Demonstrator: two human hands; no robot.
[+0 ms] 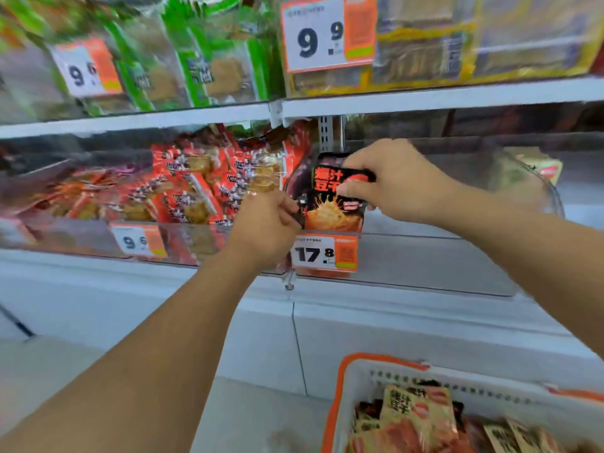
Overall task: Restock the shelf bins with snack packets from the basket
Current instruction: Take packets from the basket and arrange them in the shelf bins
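Basket nearest; both hands' fingers pinch black packet over bin.

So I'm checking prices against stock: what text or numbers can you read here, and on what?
"9.9": price tag on the top shelf.
"9.6": tag at upper left, second digit blurred.
"9.6": tag on the red packets' bin, blurred.
"17.8": tag below the black packet, held by the left hand and right hand.
Packet and basket lettering: Chinese characters, not surely readable.
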